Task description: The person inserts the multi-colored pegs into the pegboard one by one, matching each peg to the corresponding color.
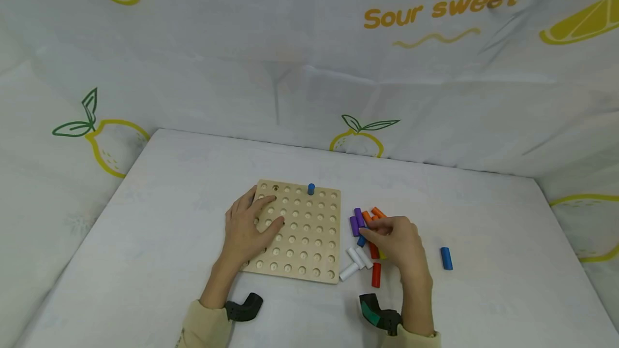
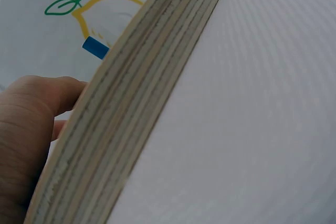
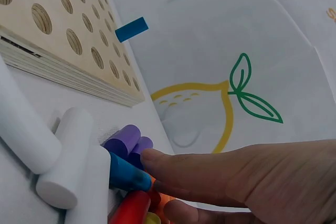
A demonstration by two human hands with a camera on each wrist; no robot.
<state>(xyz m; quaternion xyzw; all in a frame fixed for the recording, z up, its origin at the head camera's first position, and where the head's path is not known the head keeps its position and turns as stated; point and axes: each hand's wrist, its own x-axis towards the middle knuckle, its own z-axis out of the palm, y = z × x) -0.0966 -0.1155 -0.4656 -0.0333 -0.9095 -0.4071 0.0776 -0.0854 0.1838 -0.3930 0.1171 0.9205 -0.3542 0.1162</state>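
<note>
A square wooden board (image 1: 309, 278) with rows of holes lies on the table, one blue peg (image 1: 311, 189) upright near its far edge. My left hand (image 1: 246, 232) rests over the board's left side, fingers and thumb spread; the left wrist view shows part of this hand (image 2: 26, 129) beside the board's edge (image 2: 121, 98). Right of the board, my right hand (image 1: 398, 240) reaches into the peg pile, its thumb and a finger at the end of a blue peg (image 1: 361, 240). In the right wrist view, the fingertips of this hand (image 3: 155, 172) pinch that blue peg's end (image 3: 126, 174).
Around the right hand lie purple pegs (image 1: 354, 226), orange pegs (image 1: 379, 212), white pegs (image 1: 349, 271), a yellow one partly hidden, and red pegs (image 1: 376, 275). A separate blue peg (image 1: 446, 258) lies farther right. Lemon-printed cloth (image 1: 300, 95) stands behind the table.
</note>
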